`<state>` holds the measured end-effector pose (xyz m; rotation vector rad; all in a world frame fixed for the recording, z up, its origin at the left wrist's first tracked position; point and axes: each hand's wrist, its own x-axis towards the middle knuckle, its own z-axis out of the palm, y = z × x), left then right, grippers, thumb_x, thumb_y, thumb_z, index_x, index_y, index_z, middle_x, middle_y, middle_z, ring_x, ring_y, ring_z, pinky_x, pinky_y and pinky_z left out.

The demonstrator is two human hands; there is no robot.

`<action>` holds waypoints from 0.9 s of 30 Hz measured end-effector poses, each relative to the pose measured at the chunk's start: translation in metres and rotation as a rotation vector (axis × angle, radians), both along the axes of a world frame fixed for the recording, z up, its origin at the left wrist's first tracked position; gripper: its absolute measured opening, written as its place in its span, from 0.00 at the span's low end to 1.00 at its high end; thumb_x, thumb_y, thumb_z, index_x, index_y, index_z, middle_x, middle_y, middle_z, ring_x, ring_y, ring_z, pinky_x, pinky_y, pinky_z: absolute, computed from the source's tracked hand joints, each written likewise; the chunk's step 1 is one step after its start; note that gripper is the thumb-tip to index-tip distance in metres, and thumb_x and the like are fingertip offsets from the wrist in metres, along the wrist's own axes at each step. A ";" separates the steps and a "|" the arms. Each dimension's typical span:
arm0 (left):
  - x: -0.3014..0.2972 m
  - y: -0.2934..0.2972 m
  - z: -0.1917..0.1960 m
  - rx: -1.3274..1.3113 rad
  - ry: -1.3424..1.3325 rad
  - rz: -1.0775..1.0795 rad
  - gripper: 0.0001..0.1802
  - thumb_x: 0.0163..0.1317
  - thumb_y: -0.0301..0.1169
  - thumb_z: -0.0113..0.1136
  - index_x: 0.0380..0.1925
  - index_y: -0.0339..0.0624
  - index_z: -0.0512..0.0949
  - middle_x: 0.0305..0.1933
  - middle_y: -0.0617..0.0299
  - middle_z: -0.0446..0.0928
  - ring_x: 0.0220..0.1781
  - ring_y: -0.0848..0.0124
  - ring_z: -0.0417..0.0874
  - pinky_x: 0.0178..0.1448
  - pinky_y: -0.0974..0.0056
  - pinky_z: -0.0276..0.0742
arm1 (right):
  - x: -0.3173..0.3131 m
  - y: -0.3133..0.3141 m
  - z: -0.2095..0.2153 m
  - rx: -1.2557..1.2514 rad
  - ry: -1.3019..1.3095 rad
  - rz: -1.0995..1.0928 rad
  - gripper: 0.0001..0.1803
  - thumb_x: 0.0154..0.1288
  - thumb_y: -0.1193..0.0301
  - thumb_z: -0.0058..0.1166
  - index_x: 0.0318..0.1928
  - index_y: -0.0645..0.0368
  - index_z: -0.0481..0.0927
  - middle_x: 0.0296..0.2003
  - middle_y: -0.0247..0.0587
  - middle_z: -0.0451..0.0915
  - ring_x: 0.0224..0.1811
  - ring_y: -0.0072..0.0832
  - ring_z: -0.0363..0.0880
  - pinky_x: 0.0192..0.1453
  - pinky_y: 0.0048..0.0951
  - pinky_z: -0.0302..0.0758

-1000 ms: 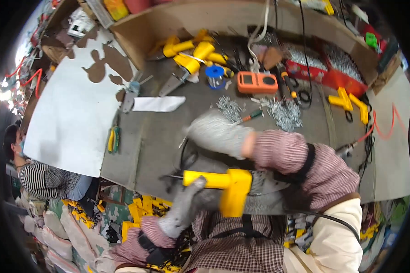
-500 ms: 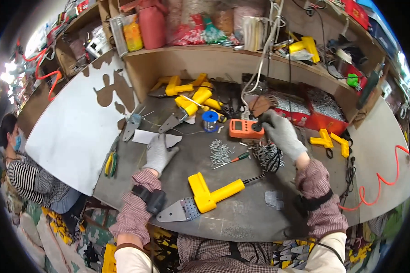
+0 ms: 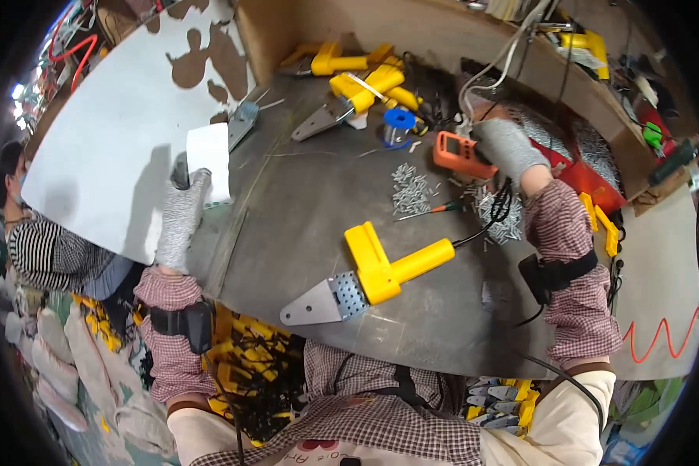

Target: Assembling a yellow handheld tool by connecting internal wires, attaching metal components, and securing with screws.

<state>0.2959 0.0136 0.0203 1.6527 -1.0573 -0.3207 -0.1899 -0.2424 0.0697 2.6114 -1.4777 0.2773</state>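
One light pinch suits the white paper (image 3: 219,147), grasped by the left hand's (image 3: 180,217) fingers at the left of the desk (image 3: 287,225), while the right hand (image 3: 512,149), its grip unclear to me, should steady the orange meter (image 3: 457,154) beside small metal pieces (image 3: 502,222).

Moderately bright, fairly even light falls on the bench (image 3: 303,202). Along the bench's left side, the left hand (image 3: 182,213) throws a soft grey shadow across a white panel (image 3: 85,163); farther left, glare burns out. Items mid-bench look reasonably sharp. Around the bench, straight edges bow toward a black rim.
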 end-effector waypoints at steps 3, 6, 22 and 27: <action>-0.046 0.027 0.044 0.075 0.036 -0.092 0.28 0.69 0.29 0.63 0.67 0.33 0.70 0.59 0.57 0.78 0.58 0.72 0.78 0.62 0.66 0.74 | -0.011 -0.001 0.007 0.000 0.224 0.029 0.14 0.61 0.71 0.56 0.46 0.63 0.82 0.40 0.61 0.83 0.46 0.56 0.83 0.52 0.49 0.79; -0.086 0.048 0.059 0.085 0.072 -0.189 0.29 0.69 0.32 0.64 0.68 0.38 0.70 0.60 0.55 0.79 0.58 0.71 0.79 0.62 0.64 0.76 | 0.005 0.020 0.008 0.141 0.213 0.042 0.14 0.61 0.71 0.56 0.46 0.63 0.82 0.41 0.60 0.83 0.48 0.56 0.82 0.51 0.49 0.79; -0.151 -0.019 0.032 0.379 0.153 -0.644 0.31 0.68 0.34 0.67 0.67 0.36 0.70 0.61 0.58 0.78 0.63 0.73 0.75 0.69 0.66 0.70 | -0.014 0.006 0.005 0.117 0.142 0.063 0.12 0.63 0.70 0.57 0.45 0.63 0.82 0.37 0.59 0.83 0.44 0.54 0.83 0.50 0.49 0.77; -0.156 -0.016 0.018 0.200 0.064 -0.663 0.26 0.69 0.29 0.61 0.66 0.38 0.70 0.58 0.54 0.79 0.59 0.69 0.79 0.67 0.63 0.73 | -0.003 -0.022 -0.019 0.185 0.233 0.014 0.13 0.62 0.69 0.55 0.43 0.63 0.84 0.45 0.59 0.84 0.48 0.56 0.83 0.53 0.48 0.78</action>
